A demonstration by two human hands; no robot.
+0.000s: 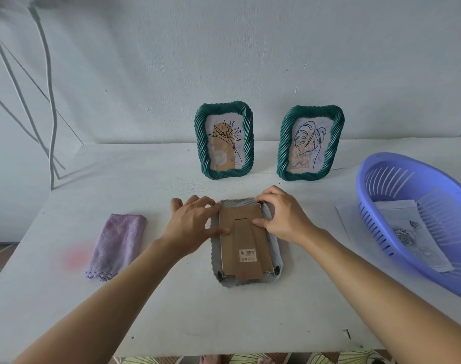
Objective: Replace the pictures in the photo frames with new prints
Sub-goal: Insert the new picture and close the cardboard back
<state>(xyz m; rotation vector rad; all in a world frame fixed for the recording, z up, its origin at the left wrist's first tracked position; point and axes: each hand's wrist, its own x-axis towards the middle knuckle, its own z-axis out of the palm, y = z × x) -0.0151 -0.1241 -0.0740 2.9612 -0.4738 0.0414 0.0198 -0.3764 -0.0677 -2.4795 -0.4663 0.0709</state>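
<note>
A pale grey photo frame (pixel 276 254) lies face down in the middle of the table, its brown cardboard back (pixel 246 237) with a barcode sticker facing up. My left hand (pixel 195 222) rests on the frame's upper left edge, fingertips touching the cardboard. At the upper right corner, my right hand (pixel 282 215) has its fingers curled at the corner and its thumb on the cardboard. Two green twisted frames stand upright against the wall: one (pixel 224 140) with a flower drawing, the other (pixel 310 143) with a leaf drawing.
A purple plastic basket (pixel 381 185) at the right holds prints with rose drawings (pixel 405 232). A sheet of paper (pixel 349 219) lies beside it. A folded purple cloth (pixel 117 245) lies at the left. The white table (pixel 171 311) ends close to me.
</note>
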